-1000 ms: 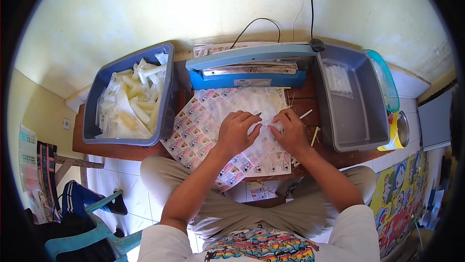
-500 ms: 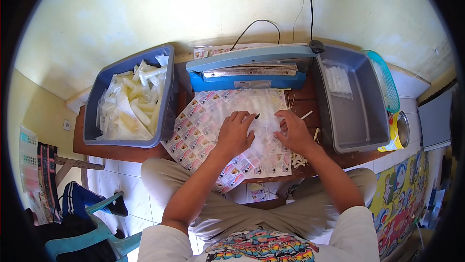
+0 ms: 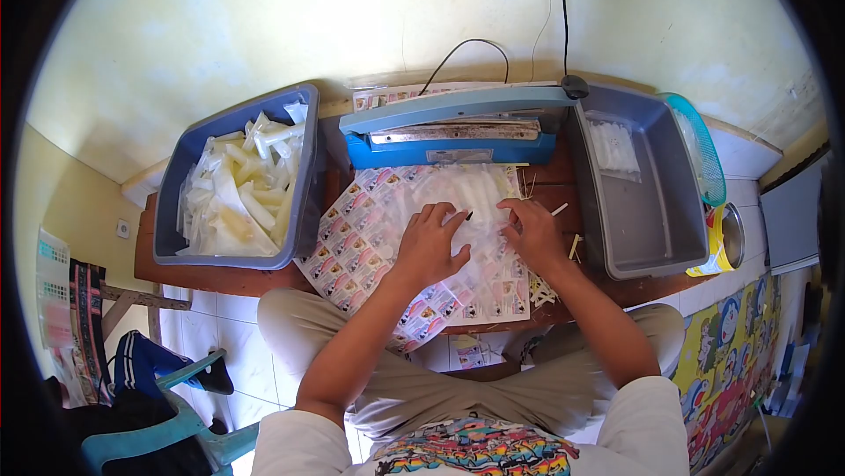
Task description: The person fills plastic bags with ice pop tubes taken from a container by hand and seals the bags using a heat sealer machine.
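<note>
A clear plastic bag [image 3: 480,187] with whitish, stick-like contents lies on the printed sheets [image 3: 352,230] in front of me. My left hand [image 3: 429,245] rests at the bag's left side, fingers bent and thumb held apart from them. A small dark piece [image 3: 468,215] shows at its index fingertip; what it is I cannot make out. On the bag's right side is my right hand [image 3: 533,234], fingers curved and thumb separate, touching or just above the plastic. Behind the bag stands a blue impulse sealer [image 3: 449,149] with its arm raised.
At left, a grey tub [image 3: 301,212] holds many filled, pale yellow plastic packs. At right, another grey tub [image 3: 647,230] contains a packed bag [image 3: 613,149]. Beyond it are a turquoise basket [image 3: 704,155] and a yellow can [image 3: 726,238]. Pale scraps [image 3: 541,289] lie by my right forearm.
Both hands stay close to where they were, with small finger shifts. The bag's whitish contents now show more plainly beyond my fingertips.
</note>
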Demonstrator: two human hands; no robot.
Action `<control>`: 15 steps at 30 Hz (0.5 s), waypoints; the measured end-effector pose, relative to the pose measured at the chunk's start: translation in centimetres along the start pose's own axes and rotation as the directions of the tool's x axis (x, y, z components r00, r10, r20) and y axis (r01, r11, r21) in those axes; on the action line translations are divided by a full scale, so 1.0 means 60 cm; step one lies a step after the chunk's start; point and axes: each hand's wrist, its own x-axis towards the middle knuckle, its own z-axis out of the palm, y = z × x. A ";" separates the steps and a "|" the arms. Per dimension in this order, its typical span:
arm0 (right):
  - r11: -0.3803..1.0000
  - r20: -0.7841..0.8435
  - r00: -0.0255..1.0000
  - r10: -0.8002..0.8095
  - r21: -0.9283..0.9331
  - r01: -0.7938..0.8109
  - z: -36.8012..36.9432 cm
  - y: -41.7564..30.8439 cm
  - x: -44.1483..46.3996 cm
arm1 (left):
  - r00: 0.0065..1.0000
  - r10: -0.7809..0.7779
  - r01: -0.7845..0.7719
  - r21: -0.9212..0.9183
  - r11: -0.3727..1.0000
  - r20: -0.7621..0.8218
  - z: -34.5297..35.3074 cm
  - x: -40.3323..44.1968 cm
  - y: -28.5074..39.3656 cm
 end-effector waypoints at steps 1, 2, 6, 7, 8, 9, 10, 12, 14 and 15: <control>1.000 0.009 1.000 -0.008 -0.009 0.008 0.000 0.001 0.000 | 1.000 0.010 -0.010 0.000 1.000 -0.013 0.000 -0.001 0.000; 1.000 0.017 1.000 -0.018 -0.018 0.018 -0.001 0.002 0.000 | 0.999 0.021 -0.021 0.002 1.000 -0.027 -0.001 0.000 0.000; 0.994 0.003 0.994 -0.106 -0.019 0.106 -0.020 -0.017 -0.003 | 0.990 0.031 -0.039 -0.052 0.998 -0.138 -0.011 0.007 0.008; 0.988 -0.035 0.987 -0.158 -0.005 0.158 -0.027 -0.027 -0.004 | 0.982 0.018 -0.037 -0.100 0.994 -0.190 -0.018 0.011 0.013; 0.978 -0.074 0.975 -0.208 0.008 0.210 -0.033 -0.037 -0.004 | 0.970 0.002 -0.039 -0.147 0.988 -0.241 -0.027 0.014 0.017; 0.977 -0.074 0.975 -0.211 0.008 0.212 -0.039 -0.045 -0.004 | 0.970 0.001 -0.038 -0.146 0.989 -0.243 -0.036 0.016 0.020; 0.971 -0.085 0.969 -0.233 0.038 0.237 -0.044 -0.052 -0.005 | 0.959 0.020 -0.069 -0.164 0.984 -0.283 -0.045 0.017 0.024; 0.963 -0.097 0.962 -0.255 0.066 0.262 -0.053 -0.067 -0.007 | 0.946 0.038 -0.101 -0.181 0.978 -0.322 -0.060 0.018 0.033; 0.961 -0.121 0.968 -0.220 0.146 0.236 -0.061 -0.080 -0.006 | 0.924 0.043 -0.123 -0.189 0.974 -0.380 -0.074 0.018 0.041; 0.960 -0.120 0.967 -0.224 0.146 0.241 -0.064 -0.086 -0.004 | 0.923 0.042 -0.122 -0.187 0.975 -0.383 -0.080 0.017 0.044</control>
